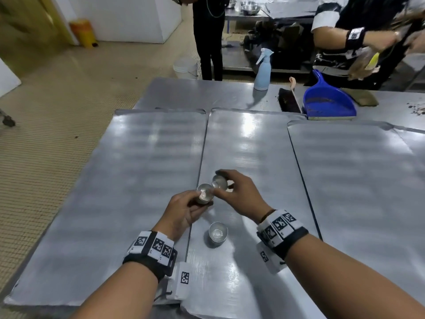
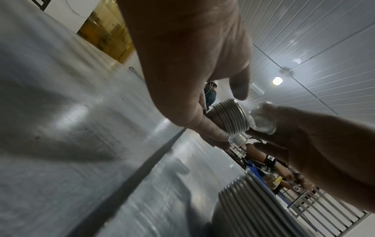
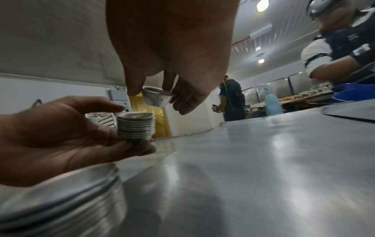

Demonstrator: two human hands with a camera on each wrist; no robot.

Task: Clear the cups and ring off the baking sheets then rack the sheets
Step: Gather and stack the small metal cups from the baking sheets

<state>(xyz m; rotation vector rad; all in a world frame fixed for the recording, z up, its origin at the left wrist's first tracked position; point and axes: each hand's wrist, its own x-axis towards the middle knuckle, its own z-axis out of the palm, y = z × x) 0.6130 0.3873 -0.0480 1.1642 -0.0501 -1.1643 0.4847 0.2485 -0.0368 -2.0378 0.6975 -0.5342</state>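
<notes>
Three baking sheets lie side by side on the steel table: left (image 1: 103, 192), middle (image 1: 253, 146) and right (image 1: 356, 180). Over the middle sheet my left hand (image 1: 184, 209) grips a stack of small metal cups (image 1: 204, 195) (image 2: 231, 118) (image 3: 134, 126). My right hand (image 1: 240, 194) pinches a single metal cup (image 1: 219, 181) (image 3: 157, 97), tilted, just above and right of that stack's rim. A second stack of cups (image 1: 218, 231) (image 2: 253, 206) (image 3: 61, 200) stands on the middle sheet below my hands. No ring shows in any view.
Behind the sheets stand a light blue spray bottle (image 1: 263, 70), a brush (image 1: 288, 100), a blue dustpan (image 1: 328, 100) and a cloth (image 1: 362, 96). Two people stand at the table's far side. A white bucket (image 1: 185, 67) sits on the floor.
</notes>
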